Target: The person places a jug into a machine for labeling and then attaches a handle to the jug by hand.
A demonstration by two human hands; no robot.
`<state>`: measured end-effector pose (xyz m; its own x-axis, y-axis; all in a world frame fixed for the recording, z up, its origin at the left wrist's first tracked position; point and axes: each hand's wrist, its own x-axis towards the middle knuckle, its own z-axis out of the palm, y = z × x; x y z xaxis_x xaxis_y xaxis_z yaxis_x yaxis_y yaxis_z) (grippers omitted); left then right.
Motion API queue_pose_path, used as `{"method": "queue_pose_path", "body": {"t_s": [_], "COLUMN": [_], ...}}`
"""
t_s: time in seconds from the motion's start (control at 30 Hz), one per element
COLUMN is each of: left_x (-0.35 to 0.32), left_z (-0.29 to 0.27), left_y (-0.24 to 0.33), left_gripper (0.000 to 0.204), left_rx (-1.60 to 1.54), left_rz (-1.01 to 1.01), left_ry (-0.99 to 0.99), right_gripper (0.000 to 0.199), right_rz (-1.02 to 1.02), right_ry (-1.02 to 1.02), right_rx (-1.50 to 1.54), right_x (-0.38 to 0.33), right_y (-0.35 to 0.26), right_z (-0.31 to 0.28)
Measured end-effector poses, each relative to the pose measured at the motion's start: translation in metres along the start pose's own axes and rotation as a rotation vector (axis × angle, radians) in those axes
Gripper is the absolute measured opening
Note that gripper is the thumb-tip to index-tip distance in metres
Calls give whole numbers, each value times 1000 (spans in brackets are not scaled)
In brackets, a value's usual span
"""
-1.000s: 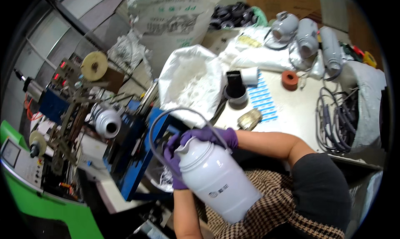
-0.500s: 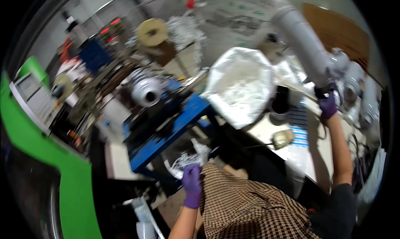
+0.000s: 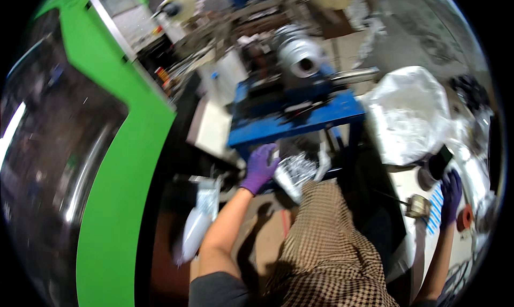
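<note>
My left hand (image 3: pixel 259 167), in a purple glove, is held in front of the blue metal bench (image 3: pixel 300 122) with its fingers apart. Right beside it hangs a white bag with crinkled shiny scraps (image 3: pixel 297 170); whether the fingertips touch it I cannot tell. On the bench sits a machine part with a rounded silvery-white end and a dark hole (image 3: pixel 301 58). My right hand (image 3: pixel 451 195), also gloved in purple, is over the white table at the right, fingers stretched out and holding nothing visible. Close to it are a blue-striped sheet (image 3: pixel 435 210) and a red ring-shaped roll (image 3: pixel 465 217).
A large white bag lined with pale scraps (image 3: pixel 408 122) stands on the right, with a dark cup-like cylinder (image 3: pixel 435 167) and a yellowish block on a thin rod (image 3: pixel 417 206) nearby. A green machine housing (image 3: pixel 115 184) fills the left. Checked cloth (image 3: pixel 326 242) covers my lap.
The view has swung left. My right hand has let go of the long pale wrapped cylinder and come down over the table. My left hand has moved from the checked cloth toward the bench.
</note>
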<state>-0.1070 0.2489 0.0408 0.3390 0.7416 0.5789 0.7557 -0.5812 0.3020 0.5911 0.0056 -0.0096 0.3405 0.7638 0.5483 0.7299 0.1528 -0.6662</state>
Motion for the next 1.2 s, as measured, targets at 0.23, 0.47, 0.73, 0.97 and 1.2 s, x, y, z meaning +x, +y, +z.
{"method": "queue_pose_path", "body": {"t_s": [0.23,0.47,0.73,0.97,1.2], "left_x": [-378,-566,-563,-476,-319], "left_z": [-69,-187,-199,-181,-210], "left_y": [-132,-140,-183,-183,-46], "left_gripper": [41,44,46,50,34], "left_rx": [-297,-263,-406,-212,266], "left_rz": [-1122,-1824,-1908,-1541,-435], "left_ry": [762,1346,1249,1101,497], "right_gripper": [42,39,16,14,23], "right_rz": [320,311,186,-26,-305], "right_ry": [50,-54,-447,-481,-574], "right_rx": [427,255,378,240,300], "right_x": [-100,-74,-44,-50,-58], "right_y": [2,-45,-204,-232,-281], "right_z": [18,53,131,134,169]}}
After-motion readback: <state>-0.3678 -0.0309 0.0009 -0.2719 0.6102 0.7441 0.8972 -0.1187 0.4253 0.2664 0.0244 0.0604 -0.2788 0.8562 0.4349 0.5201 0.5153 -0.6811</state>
